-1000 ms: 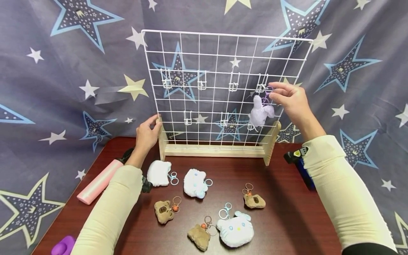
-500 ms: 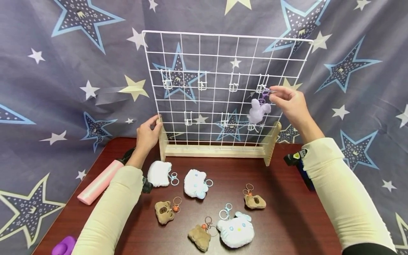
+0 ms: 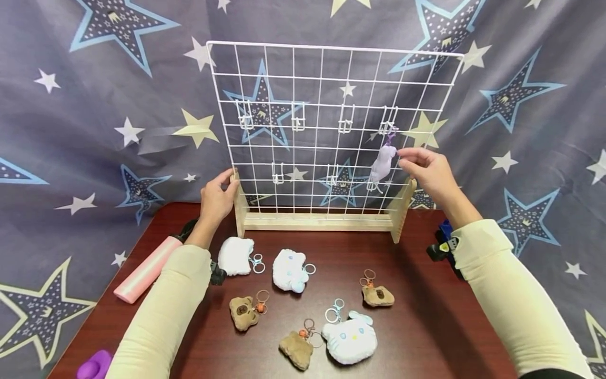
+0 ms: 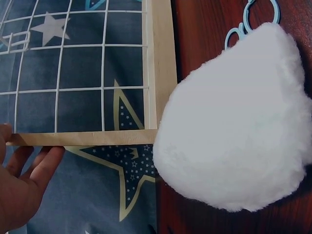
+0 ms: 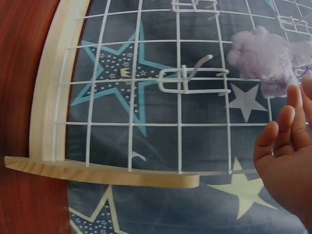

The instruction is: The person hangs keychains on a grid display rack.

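Note:
A white wire grid rack (image 3: 322, 131) on a wooden base stands at the back, with several hooks on it. My left hand (image 3: 219, 197) grips its left wooden upright (image 4: 83, 138), thumb on one side and fingers on the other. A lilac plush keychain (image 3: 382, 164) hangs by its purple clasp (image 3: 391, 137) from the upper right hook (image 3: 386, 126), turned side-on. Beside it my right hand (image 3: 428, 171) has its fingertips right at the plush's edge. The same lilac plush (image 5: 263, 56) appears near my right fingertips (image 5: 295, 95) in the right wrist view.
White plush keychains (image 3: 290, 271) and brown bear keychains (image 3: 243, 314) lie on the dark red table (image 3: 412, 337). A pink bottle (image 3: 149, 268) lies at the left and a purple object (image 3: 94, 364) at the front left. Something blue (image 3: 445, 229) sits behind my right wrist.
My right hand has moved down from the purple ring to the plush's edge. The plush has swung to hang below the hook and turned sideways. My left hand stays on the rack.

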{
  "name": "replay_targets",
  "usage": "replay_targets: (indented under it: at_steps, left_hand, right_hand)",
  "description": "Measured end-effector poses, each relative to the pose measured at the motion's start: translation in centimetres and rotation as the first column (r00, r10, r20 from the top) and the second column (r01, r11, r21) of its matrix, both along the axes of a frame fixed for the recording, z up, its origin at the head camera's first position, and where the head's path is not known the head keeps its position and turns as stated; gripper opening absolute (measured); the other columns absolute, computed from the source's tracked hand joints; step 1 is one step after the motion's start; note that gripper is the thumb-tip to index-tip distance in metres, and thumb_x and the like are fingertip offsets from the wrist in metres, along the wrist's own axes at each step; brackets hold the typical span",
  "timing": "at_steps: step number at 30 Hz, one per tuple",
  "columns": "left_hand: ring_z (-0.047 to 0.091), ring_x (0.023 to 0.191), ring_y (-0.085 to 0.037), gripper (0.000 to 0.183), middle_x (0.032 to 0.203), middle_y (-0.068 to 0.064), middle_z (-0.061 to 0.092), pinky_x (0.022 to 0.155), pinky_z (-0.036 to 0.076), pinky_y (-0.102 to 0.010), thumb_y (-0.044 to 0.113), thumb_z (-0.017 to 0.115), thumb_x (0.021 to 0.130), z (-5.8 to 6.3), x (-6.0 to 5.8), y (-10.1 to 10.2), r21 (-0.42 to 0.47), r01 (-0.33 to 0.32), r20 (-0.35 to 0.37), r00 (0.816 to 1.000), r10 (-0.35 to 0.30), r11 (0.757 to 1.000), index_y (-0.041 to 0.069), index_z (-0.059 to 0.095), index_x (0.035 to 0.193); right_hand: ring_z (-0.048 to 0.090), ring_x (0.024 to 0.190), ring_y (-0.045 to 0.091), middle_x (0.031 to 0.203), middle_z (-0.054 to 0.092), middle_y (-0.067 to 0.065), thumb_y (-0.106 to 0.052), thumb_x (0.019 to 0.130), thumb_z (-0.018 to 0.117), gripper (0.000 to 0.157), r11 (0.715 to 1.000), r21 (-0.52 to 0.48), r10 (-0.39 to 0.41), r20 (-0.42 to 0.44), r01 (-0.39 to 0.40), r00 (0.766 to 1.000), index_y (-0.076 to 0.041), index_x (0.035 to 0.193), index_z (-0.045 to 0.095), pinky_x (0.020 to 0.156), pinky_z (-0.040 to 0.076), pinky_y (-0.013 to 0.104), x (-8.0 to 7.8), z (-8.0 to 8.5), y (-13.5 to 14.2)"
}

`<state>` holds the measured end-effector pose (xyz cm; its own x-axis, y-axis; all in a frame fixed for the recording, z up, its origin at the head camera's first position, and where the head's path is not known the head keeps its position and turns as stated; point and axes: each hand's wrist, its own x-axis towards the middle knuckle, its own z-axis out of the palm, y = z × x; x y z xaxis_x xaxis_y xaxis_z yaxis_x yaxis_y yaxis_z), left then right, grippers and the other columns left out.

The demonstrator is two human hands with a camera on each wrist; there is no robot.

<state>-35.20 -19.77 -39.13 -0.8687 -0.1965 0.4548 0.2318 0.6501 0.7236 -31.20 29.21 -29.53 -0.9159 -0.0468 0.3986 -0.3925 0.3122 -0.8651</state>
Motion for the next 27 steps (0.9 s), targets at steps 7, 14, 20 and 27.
replay_targets:
  at_steps: [7,14,20,27]
  left_hand:
    - [0.067,0.112,-0.038,0.036,0.112,-0.012,0.076,0.100,0.048,-0.052,0.025,0.068,0.098,0.0,0.0,0.0,0.000,0.003,-0.010,1.000,-0.003,1.000,0.021,0.069,0.133]
    - [0.066,0.116,-0.038,0.036,0.114,-0.011,0.076,0.101,0.047,-0.053,0.026,0.067,0.098,0.0,-0.2,0.0,-0.001,0.008,-0.012,1.000,-0.008,1.000,0.021,0.069,0.134]
    - [0.066,0.115,-0.039,0.037,0.113,-0.012,0.076,0.102,0.047,-0.052,0.026,0.067,0.098,0.1,-0.1,0.0,0.000,-0.001,-0.007,1.000,0.001,1.000,0.022,0.068,0.134]
    - [0.066,0.119,-0.037,0.037,0.115,-0.010,0.076,0.105,0.046,-0.051,0.027,0.067,0.098,0.0,-0.1,0.0,-0.002,-0.003,0.014,1.000,0.003,1.000,0.023,0.068,0.135]
  right_hand:
    - [0.059,0.072,0.002,0.087,0.073,-0.011,-0.014,0.095,0.071,0.018,0.999,0.032,0.029,0.031,-0.030,0.999,-0.024,0.110,0.076,0.063,0.048,0.017,0.7,-2.1,1.2]
    - [0.058,0.069,-0.001,0.081,0.071,-0.018,-0.004,0.095,0.069,0.026,0.996,0.059,0.068,0.055,-0.071,0.996,-0.028,0.104,0.075,0.060,0.047,0.016,1.5,-4.5,1.8]
    - [0.053,0.067,-0.001,0.080,0.067,-0.016,-0.005,0.095,0.070,0.019,0.992,0.098,0.077,0.071,-0.084,0.994,-0.019,0.106,0.075,0.058,0.043,0.018,1.7,-6.9,1.7]
    - [0.060,0.081,0.000,0.095,0.070,-0.017,-0.015,0.097,0.070,0.019,0.973,0.180,0.119,0.162,-0.148,0.980,-0.015,0.116,0.073,0.067,0.050,0.021,2.5,-9.4,1.9]
